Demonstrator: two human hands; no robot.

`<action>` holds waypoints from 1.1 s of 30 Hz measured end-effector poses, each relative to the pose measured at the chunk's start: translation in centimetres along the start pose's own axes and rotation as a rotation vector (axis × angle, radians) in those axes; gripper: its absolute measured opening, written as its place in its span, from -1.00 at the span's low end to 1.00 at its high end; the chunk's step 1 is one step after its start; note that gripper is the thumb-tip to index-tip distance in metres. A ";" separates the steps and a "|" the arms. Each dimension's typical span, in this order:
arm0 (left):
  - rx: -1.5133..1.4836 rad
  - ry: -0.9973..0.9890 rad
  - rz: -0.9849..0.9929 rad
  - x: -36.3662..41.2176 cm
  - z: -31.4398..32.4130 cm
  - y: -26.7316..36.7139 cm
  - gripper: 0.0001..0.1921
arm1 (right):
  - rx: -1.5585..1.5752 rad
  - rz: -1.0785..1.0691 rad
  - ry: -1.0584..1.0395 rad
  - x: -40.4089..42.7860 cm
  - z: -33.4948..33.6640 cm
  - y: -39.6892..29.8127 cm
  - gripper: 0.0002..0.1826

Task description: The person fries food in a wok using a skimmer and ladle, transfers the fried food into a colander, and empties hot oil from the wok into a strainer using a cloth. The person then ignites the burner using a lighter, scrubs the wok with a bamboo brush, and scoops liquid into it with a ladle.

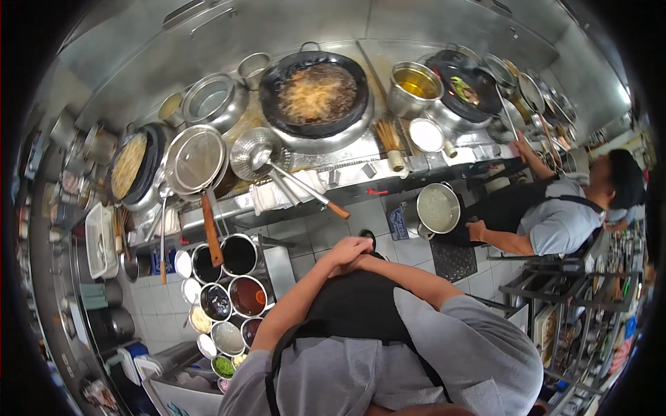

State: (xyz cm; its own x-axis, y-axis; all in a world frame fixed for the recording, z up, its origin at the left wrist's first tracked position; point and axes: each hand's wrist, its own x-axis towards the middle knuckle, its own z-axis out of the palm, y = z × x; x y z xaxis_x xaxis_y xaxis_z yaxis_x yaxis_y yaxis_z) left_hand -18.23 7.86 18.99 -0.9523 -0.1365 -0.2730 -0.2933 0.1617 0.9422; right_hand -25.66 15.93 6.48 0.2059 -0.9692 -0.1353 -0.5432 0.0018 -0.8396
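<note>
My left hand [349, 250] lies over my right hand [341, 269] in front of my black apron; the right is mostly covered. The hands touch each other, and no tool shows in them. Beyond them a large black wok [315, 130] on a burner holds bubbling oil with food frying in it. Nearer the counter's front edge, a steel ladle [291, 179] with a wooden handle end rests over a perforated steel strainer [248, 155]. Left of these lies a round mesh strainer [195, 158] with a wooden handle. A bamboo wok brush [390, 143] stands right of the wok.
A co-worker [562, 218] at right reaches over a second wok [484, 96] with vegetables. A pot of yellow oil [414, 93] stands between the woks. Below the counter is a pot of cloudy liquid [438, 209]. Sauce containers [248, 295] crowd the left; another wok [145, 166] is farther left.
</note>
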 end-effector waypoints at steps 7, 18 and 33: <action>-0.004 -0.011 -0.276 0.5 -0.6 0.1 -0.43 | -0.076 0.122 0.123 1.4 -2.1 -1.4 -0.64; -0.020 0.252 -0.283 3.0 -2.7 1.2 -0.40 | -0.104 0.038 0.210 5.2 -5.6 0.2 -0.62; -0.098 -0.101 -0.349 9.7 -6.3 2.3 -0.44 | -0.125 0.039 0.369 6.1 -12.5 1.9 -0.60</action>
State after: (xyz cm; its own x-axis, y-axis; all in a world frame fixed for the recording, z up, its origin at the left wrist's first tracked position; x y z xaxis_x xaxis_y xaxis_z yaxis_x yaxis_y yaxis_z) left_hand -27.56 0.71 19.73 -0.8011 -0.0694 -0.5945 -0.5972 0.0271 0.8016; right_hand -35.58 6.98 10.64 -0.1110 -0.9924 0.0522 -0.6447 0.0319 -0.7638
